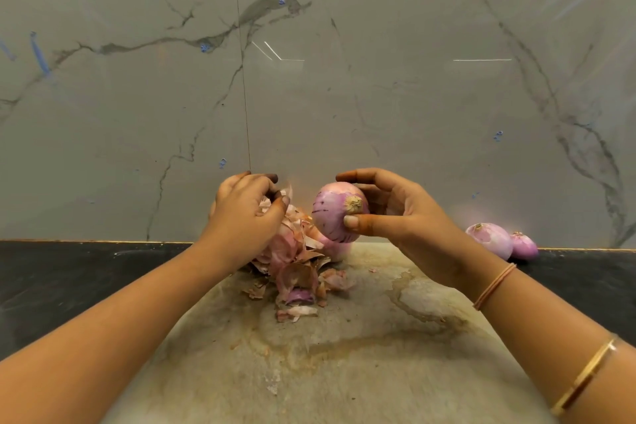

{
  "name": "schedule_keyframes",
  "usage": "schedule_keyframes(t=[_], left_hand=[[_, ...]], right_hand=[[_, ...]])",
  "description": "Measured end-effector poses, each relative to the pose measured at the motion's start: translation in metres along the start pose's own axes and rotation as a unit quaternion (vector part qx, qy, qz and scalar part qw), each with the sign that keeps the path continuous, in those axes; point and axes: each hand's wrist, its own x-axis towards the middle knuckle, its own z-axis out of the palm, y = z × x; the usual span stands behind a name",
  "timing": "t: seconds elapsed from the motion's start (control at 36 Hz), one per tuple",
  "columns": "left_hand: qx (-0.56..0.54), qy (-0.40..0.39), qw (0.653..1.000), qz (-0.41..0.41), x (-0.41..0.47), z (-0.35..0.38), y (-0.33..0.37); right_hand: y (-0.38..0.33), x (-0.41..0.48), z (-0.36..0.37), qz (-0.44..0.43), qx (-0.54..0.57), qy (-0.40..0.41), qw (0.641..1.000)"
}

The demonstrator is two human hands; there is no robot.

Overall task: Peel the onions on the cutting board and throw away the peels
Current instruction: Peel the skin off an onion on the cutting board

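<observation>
My right hand (395, 213) grips a pale purple peeled onion (332, 213) above the far end of the stained cutting board (344, 354), thumb under its root end and fingers curled over the top. My left hand (242, 213) hovers over a heap of onion peels (296, 262) on the board and pinches a piece of dry peel (284, 194) between thumb and fingers. Another onion (335, 246) shows partly behind the heap, under the held one.
Two peeled onions (490, 239) (525, 246) lie on the black counter (69, 272) at the right, against the grey marble wall (344, 79). Loose peel scraps (296, 311) lie near the board's middle.
</observation>
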Motion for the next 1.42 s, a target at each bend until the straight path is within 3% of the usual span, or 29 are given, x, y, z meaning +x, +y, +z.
schedule_keyframes(t=[0.08, 0.22, 0.33, 0.42, 0.97, 1.19, 1.42], left_hand=[[-0.013, -0.003, 1.0, 0.018, -0.002, -0.001, 0.001], [-0.063, -0.008, 0.982, 0.179, -0.01, -0.008, 0.014], [-0.003, 0.02, 0.956, 0.293, -0.012, -0.009, 0.02], [0.032, 0.031, 0.943, 0.33, -0.011, -0.008, 0.019], [0.041, 0.051, 0.941, 0.332, -0.01, -0.004, 0.018], [0.015, 0.037, 0.953, 0.3, -0.009, -0.003, 0.016], [0.019, 0.039, 0.949, 0.311, -0.007, -0.005, 0.014]], right_hand=[[0.001, 0.002, -0.002, 0.006, 0.045, 0.005, 0.999], [0.001, 0.004, -0.005, 0.031, 0.101, 0.021, 0.994], [0.002, 0.003, -0.004, 0.043, 0.095, 0.01, 0.994], [0.001, 0.003, -0.002, 0.049, 0.088, 0.004, 0.995], [0.004, 0.004, -0.001, 0.064, 0.057, -0.003, 0.996], [0.001, 0.001, 0.001, 0.09, 0.049, -0.062, 0.993], [0.003, 0.002, -0.001, 0.073, 0.035, -0.036, 0.996]])
